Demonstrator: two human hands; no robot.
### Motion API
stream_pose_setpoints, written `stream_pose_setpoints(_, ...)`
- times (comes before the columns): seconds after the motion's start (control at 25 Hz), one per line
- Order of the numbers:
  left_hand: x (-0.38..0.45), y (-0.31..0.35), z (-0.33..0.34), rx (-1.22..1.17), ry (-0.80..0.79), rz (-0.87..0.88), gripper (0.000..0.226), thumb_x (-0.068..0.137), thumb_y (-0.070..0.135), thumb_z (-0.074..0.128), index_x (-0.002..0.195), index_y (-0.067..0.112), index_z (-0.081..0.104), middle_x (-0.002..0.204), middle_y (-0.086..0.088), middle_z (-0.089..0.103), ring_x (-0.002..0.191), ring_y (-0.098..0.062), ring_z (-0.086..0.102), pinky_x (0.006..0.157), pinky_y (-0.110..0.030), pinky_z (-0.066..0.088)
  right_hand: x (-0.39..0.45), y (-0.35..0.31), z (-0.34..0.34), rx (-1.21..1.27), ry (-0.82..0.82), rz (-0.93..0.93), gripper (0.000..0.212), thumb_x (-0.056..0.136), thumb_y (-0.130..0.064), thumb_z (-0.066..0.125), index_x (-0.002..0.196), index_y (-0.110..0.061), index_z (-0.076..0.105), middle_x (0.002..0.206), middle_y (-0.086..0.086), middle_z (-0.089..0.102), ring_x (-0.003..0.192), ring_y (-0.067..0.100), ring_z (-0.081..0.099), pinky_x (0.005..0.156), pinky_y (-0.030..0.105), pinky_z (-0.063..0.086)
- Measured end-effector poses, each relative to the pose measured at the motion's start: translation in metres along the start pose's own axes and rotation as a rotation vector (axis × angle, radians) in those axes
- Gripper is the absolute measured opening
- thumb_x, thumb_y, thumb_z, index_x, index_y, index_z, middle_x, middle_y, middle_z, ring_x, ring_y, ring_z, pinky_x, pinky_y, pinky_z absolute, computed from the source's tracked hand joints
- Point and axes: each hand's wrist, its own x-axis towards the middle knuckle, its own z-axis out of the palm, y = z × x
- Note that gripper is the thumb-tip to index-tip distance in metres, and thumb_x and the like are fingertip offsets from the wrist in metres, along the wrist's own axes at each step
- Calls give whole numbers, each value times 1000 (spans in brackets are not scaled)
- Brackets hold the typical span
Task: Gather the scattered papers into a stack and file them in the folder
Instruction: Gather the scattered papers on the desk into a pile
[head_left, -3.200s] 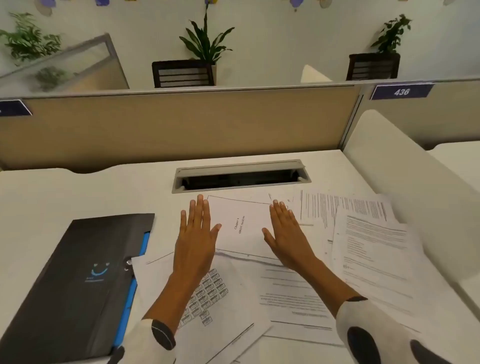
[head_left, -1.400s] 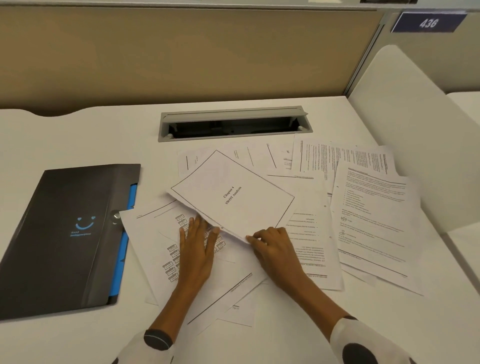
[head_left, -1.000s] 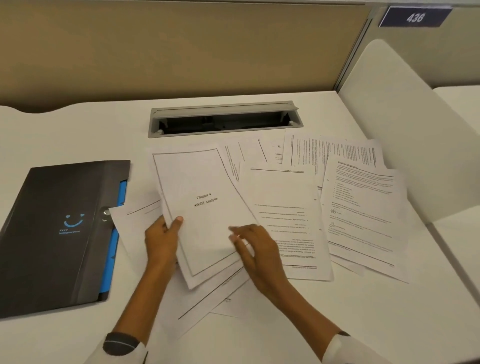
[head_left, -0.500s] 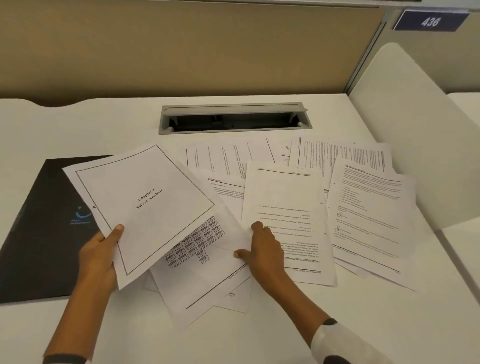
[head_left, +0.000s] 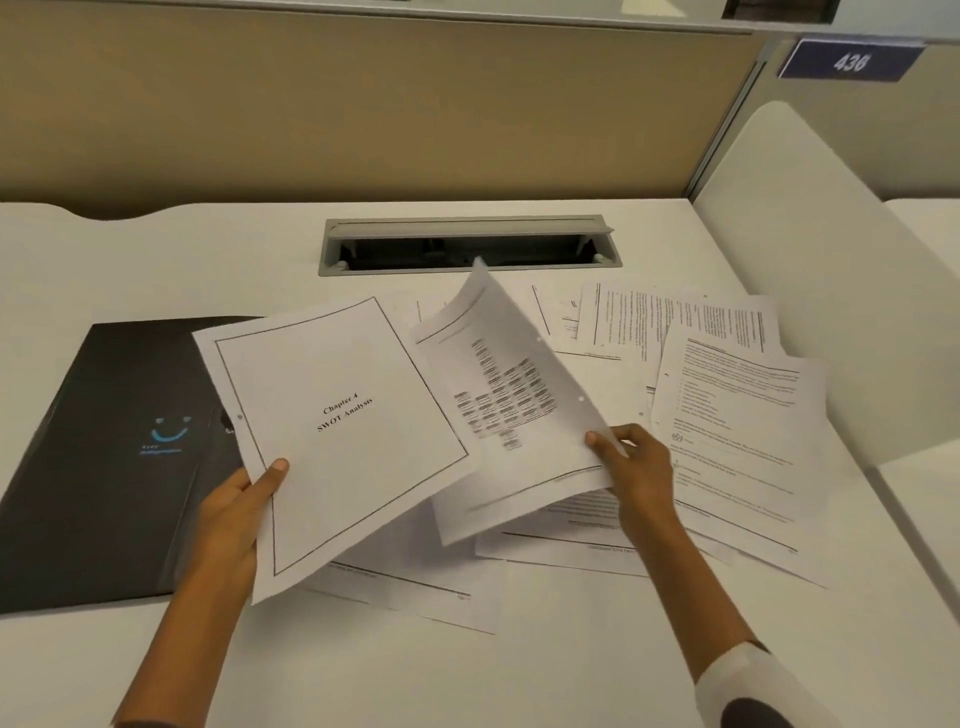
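Left hand (head_left: 234, 509) pinches the title sheet (head_left: 332, 436) by its near-left edge, long axis tilted away-left over the closed black folder (head_left: 114, 457). Right hand (head_left: 636, 467) grips a chart sheet (head_left: 509, 410), far corner lifted, above loose papers (head_left: 727, 415) on the bench (head_left: 156, 260).
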Motion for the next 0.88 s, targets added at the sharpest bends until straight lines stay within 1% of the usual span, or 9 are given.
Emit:
stream_pose_setpoints(0.16,-3,-8,13,-24,-81,-32,19,86,17,59,104,11,61,93,-7,65,79,-23,60,61,-32,47,9,9,-18,92,73,64,15,78,-25,71,74,-20,58,86,14,70,81,37,67,73,50,56)
stream_pose_setpoints(0.36,-15,-18,43,-50,-176,-68,7,87,16,59,92,18,62,96,-9,66,89,-27,61,72,-38,51,-16,22,3,143,-71,72,15,78,-20,72,79,-10,61,76,12,71,67,30,64,65,43,52)
stream_pose_setpoints(0.48,-17,-20,56,-15,-158,0,15,86,18,60,101,16,60,107,-12,65,96,-28,60,89,-45,48,-29,26,15,208,-155,138,13,80,-18,70,78,-9,61,72,10,69,67,27,60,64,40,48)
stream_pose_setpoints(0.56,-17,-19,63,-6,-156,36,28,86,21,60,114,17,55,111,-9,62,98,-27,59,90,-46,47,-35,24,18,186,-198,165,12,83,-19,67,81,-10,61,75,10,69,68,26,60,65,39,48)
stream_pose_setpoints(0.64,-15,-18,67,-36,-183,45,38,85,18,61,122,17,51,113,-7,61,102,-28,58,92,-49,47,-39,19,18,110,-294,156,18,86,-25,63,83,-7,61,78,12,70,69,27,63,67,41,53)
stream_pose_setpoints(0.72,-12,-20,68,-62,-215,39,43,83,10,63,124,17,51,116,-8,61,105,-29,58,93,-50,46,-40,16,13,-58,-326,48,36,87,-36,59,68,-6,56,65,10,63,61,25,58,61,37,51)
stream_pose_setpoints(0.8,-9,-25,68,-66,-221,26,41,82,4,63,120,16,53,116,-11,61,104,-31,58,93,-50,46,-38,15,2,-328,-177,-133,39,87,-43,56,61,-15,50,58,-2,53,58,16,49,56,26,37)
stream_pose_setpoints(0.84,-9,-27,68,-65,-216,17,39,81,2,63,117,16,54,115,-12,62,103,-31,59,93,-50,46,-37,16,-5,-483,-73,-195,32,86,-45,57,71,-18,56,68,-2,58,68,17,54,59,27,37)
stream_pose_setpoints(0.88,-9,-29,68,-62,-212,8,37,81,2,64,113,16,56,113,-12,62,101,-32,59,92,-50,46,-36,17,-12,-673,7,-203,33,84,-50,57,88,-17,60,84,3,62,83,22,56,65,30,40)
